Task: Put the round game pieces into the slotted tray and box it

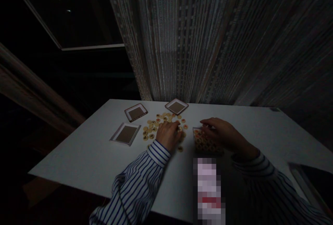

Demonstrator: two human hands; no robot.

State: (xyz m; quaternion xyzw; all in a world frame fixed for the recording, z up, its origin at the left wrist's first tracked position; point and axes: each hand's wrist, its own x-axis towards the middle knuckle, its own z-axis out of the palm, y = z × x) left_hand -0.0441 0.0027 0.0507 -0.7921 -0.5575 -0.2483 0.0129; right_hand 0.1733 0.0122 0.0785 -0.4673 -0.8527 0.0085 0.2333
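Observation:
Several small round tan game discs (156,125) with red or dark marks lie scattered on a white table (85,155). My left hand (168,134) rests over the near side of the pile, fingers curled onto a disc. My right hand (221,132) is curled over the top edge of a square tray (206,143) tilted up and filled with discs. Both sleeves are striped blue and white.
Three shallow square trays with brown insides lie on the table: one at the left (125,134), one behind it (136,112), one at the back (176,106). A patterned curtain (208,44) hangs behind the table. The room is dark.

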